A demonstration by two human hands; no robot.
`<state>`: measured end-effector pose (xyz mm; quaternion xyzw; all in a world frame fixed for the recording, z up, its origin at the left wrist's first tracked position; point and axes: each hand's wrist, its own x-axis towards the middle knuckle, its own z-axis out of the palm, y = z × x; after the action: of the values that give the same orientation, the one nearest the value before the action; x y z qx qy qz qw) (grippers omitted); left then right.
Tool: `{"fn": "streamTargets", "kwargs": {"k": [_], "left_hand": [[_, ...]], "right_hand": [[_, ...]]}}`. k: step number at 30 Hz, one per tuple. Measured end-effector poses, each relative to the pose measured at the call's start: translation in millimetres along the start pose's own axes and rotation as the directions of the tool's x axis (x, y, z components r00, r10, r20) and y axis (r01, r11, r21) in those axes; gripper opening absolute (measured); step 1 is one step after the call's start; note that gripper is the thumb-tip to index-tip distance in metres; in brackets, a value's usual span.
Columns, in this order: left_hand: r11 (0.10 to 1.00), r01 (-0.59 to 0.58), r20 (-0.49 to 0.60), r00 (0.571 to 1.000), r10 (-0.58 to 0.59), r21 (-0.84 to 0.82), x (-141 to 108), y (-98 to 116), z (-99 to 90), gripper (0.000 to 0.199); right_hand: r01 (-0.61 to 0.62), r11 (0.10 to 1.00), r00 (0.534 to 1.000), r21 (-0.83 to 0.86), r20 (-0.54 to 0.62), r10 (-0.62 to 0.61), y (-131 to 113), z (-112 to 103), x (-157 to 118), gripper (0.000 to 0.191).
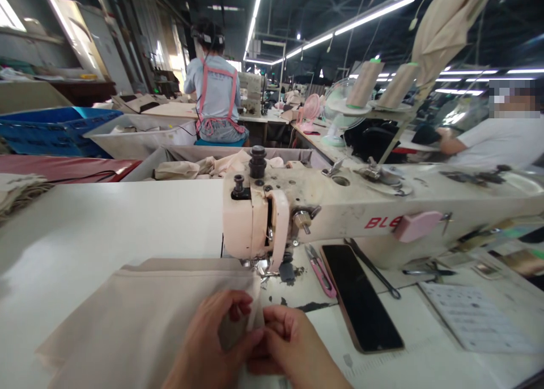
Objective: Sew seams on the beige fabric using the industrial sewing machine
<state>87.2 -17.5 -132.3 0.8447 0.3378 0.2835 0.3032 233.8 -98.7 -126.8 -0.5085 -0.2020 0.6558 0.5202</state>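
Beige fabric (140, 310) lies in layers on the white sewing table, its far right corner at the presser foot (264, 269) of a sewing machine (250, 225). My left hand (216, 338) rests over the fabric near its right edge, fingers curled, the thumb reaching toward my right hand. My right hand (293, 341) pinches the fabric's right edge between thumb and fingers, just in front of the machine. The two hands meet at the fingertips.
Pink thread snips (321, 273), a black phone (361, 298), dark tweezers (374, 269) and a paper sheet (476, 315) lie right of the needle area. Behind the table stands a bin (314, 158) of fabric. One person sits ahead, another at the right.
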Motion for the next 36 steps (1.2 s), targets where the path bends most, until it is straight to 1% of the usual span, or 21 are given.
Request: {"fn": "streamTargets", "kwargs": {"k": [1,2,3,4,6,8,9,11,13,14,16,17,21,26,29,32,34,36], "left_hand": [[0.998,0.008,-0.055,0.998,-0.005,0.055,-1.7,1.3,3.2,0.034],[0.995,-0.005,-0.104,0.994,0.015,0.103,-3.5,2.9,5.6,0.044],[0.99,-0.035,-0.129,0.99,0.054,0.139,-5.3,4.6,7.1,0.048],[0.983,-0.079,-0.13,0.986,0.101,0.164,-6.9,6.4,7.7,0.047],[0.969,-0.179,-0.099,0.975,0.197,0.17,-9.3,9.6,7.2,0.035],[0.956,-0.26,-0.073,0.96,0.271,0.137,-10.2,11.4,5.3,0.022],[0.945,-0.305,-0.063,0.947,0.314,0.115,-9.8,11.6,3.9,0.019],[0.9,-0.422,-0.049,0.902,0.429,0.109,-7.6,11.3,0.5,0.018],[0.82,-0.548,-0.046,0.826,0.561,0.167,-3.9,11.4,-4.0,0.023],[0.779,-0.592,-0.05,0.789,0.613,0.206,-1.8,11.8,-6.3,0.025],[0.72,-0.639,-0.067,0.733,0.677,0.271,1.6,13.6,-10.3,0.028],[0.708,-0.646,-0.07,0.723,0.687,0.285,2.9,14.8,-11.7,0.028],[0.707,-0.65,-0.044,0.727,0.685,0.279,5.0,19.0,-13.5,0.031],[0.708,-0.655,-0.021,0.73,0.683,0.266,5.2,19.5,-11.9,0.028],[0.725,-0.645,0.009,0.749,0.663,0.24,3.3,16.9,-9.6,0.031],[0.751,-0.622,0.013,0.772,0.636,0.221,0.0,14.9,-7.0,0.03],[0.775,-0.594,0.001,0.794,0.608,0.217,-2.0,14.2,-5.9,0.026],[0.79,-0.584,0.004,0.805,0.594,0.19,-3.5,13.3,-5.6,0.025]], "right_hand": [[0.001,1.0,1.0,0.002,0.003,-0.001,0.0,1.1,0.3,0.045],[0.001,1.0,1.0,0.009,0.007,-0.001,-0.2,2.1,0.2,0.042],[0.003,1.0,1.0,0.019,0.013,-0.003,-0.6,3.0,-0.4,0.04],[0.004,0.999,1.0,0.031,0.019,-0.004,-1.1,3.8,-1.3,0.039],[0.006,0.998,1.0,0.063,0.03,-0.008,-2.5,5.2,-3.7,0.04],[0.005,0.996,1.0,0.087,0.024,-0.008,-4.1,6.1,-6.5,0.041],[-0.001,0.996,1.0,0.086,0.014,0.0,-5.0,6.4,-7.9,0.042],[-0.03,0.997,0.999,0.065,-0.011,0.031,-6.7,6.8,-10.6,0.044],[-0.062,0.997,0.998,0.038,-0.022,0.063,-8.0,6.9,-13.0,0.046],[-0.07,0.997,0.997,0.033,-0.023,0.071,-8.4,6.9,-13.9,0.047],[-0.077,0.997,0.997,0.03,-0.027,0.078,-8.5,6.9,-15.2,0.047],[-0.077,0.997,0.997,0.029,-0.029,0.078,-8.2,6.8,-15.5,0.047],[-0.065,0.997,0.997,0.048,-0.025,0.067,-6.0,6.2,-14.8,0.045],[-0.045,0.998,0.999,0.045,-0.017,0.046,-1.9,3.9,-12.6,0.043],[-0.043,0.995,0.999,0.087,-0.01,0.044,-0.1,2.8,-12.2,0.035],[-0.073,0.974,0.997,0.216,0.004,0.074,0.3,2.9,-11.5,0.018],[-0.092,0.957,0.995,0.276,-0.004,0.097,0.1,3.7,-10.4,0.018],[-0.097,0.955,0.995,0.282,0.001,0.101,-0.5,4.5,-9.7,0.023]]}}
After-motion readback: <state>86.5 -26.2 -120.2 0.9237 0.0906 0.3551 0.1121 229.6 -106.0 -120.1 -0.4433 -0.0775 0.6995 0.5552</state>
